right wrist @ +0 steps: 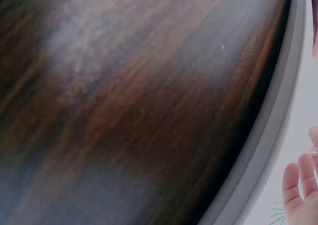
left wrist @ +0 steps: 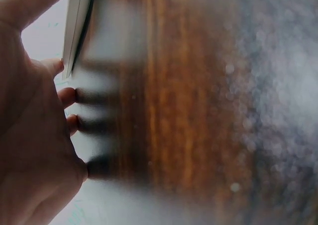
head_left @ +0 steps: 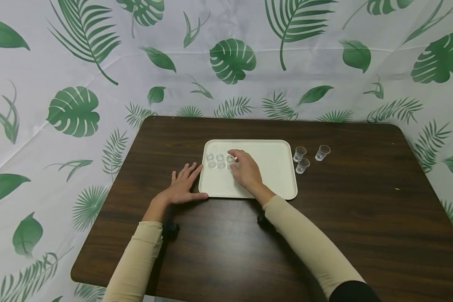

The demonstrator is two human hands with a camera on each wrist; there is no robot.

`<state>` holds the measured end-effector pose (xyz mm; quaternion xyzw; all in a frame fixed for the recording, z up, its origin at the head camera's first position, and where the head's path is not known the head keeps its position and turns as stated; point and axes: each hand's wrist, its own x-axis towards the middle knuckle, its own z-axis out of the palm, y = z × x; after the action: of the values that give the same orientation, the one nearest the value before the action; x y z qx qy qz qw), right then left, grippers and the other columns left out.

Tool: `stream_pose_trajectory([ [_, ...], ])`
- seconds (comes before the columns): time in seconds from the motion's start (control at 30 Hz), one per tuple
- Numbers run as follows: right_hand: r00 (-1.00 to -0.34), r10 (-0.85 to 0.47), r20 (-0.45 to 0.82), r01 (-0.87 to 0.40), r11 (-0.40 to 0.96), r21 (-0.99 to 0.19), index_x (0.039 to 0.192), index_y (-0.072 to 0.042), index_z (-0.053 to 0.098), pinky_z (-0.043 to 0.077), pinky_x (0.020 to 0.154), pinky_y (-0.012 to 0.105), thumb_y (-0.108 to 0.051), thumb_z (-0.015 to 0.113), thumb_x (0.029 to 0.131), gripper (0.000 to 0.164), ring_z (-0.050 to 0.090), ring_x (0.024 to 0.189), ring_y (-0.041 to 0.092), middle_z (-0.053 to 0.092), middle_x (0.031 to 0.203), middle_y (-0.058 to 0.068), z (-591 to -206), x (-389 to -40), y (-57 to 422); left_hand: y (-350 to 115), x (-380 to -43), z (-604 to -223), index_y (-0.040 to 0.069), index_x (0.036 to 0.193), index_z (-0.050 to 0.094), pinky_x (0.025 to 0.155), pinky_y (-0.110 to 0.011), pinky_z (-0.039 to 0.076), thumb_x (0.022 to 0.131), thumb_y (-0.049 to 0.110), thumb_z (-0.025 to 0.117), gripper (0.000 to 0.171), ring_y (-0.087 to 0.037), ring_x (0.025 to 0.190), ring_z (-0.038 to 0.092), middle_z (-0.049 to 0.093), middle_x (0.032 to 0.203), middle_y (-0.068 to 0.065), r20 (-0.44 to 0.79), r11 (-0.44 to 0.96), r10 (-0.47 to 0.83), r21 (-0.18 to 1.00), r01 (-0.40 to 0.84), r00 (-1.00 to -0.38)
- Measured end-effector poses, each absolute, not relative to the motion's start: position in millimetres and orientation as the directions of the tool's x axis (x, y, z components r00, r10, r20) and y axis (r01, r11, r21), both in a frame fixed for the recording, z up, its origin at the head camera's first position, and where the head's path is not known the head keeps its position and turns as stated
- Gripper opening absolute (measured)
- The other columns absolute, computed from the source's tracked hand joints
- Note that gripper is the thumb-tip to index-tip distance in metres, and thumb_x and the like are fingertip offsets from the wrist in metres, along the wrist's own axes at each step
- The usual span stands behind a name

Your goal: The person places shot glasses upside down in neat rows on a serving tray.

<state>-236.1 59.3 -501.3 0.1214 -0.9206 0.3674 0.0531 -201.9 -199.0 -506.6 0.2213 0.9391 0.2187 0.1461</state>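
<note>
My right hand (head_left: 247, 171) reaches over the white tray (head_left: 266, 180) and pinches a small clear cup (head_left: 230, 160) between thumb and fingers. Left of it, two more clear cups, one near the tray's left edge (head_left: 211, 161) and one in the middle (head_left: 220, 161), stand in a row on the tray. My left hand (head_left: 182, 188) lies with fingers spread at the tray's left front corner, index finger and thumb against the rim. In the left wrist view the left palm (left wrist: 35, 125) shows. Only part of the right hand (right wrist: 302, 197) appears in the right wrist view.
Three more clear cups, a back one (head_left: 300, 154), a front one (head_left: 303, 165) and a farther right one (head_left: 322, 152), stand right of the tray on the dark wooden table (head_left: 362, 188). A leaf-patterned cloth (head_left: 230, 25) hangs behind the table.
</note>
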Motion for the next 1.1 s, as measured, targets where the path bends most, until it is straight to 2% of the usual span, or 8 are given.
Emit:
stream_pose_trajectory([
  [0.43, -0.962, -0.188, 0.196, -0.271, 0.698, -0.663, 0.132, -0.015, 0.060, 0.047, 0.085, 0.038, -0.008, 0.067, 0.090, 0.043, 0.058, 0.100, 0.019, 0.062, 0.113, 0.003, -508.2, -235.9, 58.7, -200.0, -200.6, -509.6, 0.017, 0.160, 0.010, 0.106, -0.072, -0.003, 0.084, 0.063, 0.064, 0.104, -0.039, 0.148, -0.001, 0.007, 0.163, -0.015, -0.180, 0.812, 0.475, 0.467, 0.351, -0.861],
  [0.8, -0.958, -0.180, 0.223, -0.284, 0.703, -0.652, 0.131, -0.015, 0.060, 0.049, 0.080, 0.037, -0.010, 0.071, 0.086, 0.047, 0.059, 0.101, 0.018, 0.056, 0.117, 0.003, -508.1, -234.2, 62.0, -199.0, -201.4, -507.3, 0.016, 0.160, 0.010, 0.106, -0.072, -0.004, 0.084, 0.063, 0.065, 0.104, -0.039, 0.148, -0.002, 0.007, 0.163, -0.015, -0.181, 0.806, 0.477, 0.480, 0.346, -0.860],
  [1.1, -0.964, -0.160, 0.212, -0.263, 0.689, -0.675, 0.139, -0.015, 0.053, 0.048, 0.082, 0.037, -0.008, 0.072, 0.083, 0.059, 0.056, 0.105, 0.019, 0.052, 0.124, 0.005, -506.2, -234.3, 66.3, -198.1, -201.3, -505.4, 0.016, 0.160, 0.011, 0.106, -0.071, -0.004, 0.084, 0.062, 0.065, 0.104, -0.039, 0.148, -0.002, 0.007, 0.163, -0.015, -0.184, 0.806, 0.477, 0.482, 0.344, -0.859],
])
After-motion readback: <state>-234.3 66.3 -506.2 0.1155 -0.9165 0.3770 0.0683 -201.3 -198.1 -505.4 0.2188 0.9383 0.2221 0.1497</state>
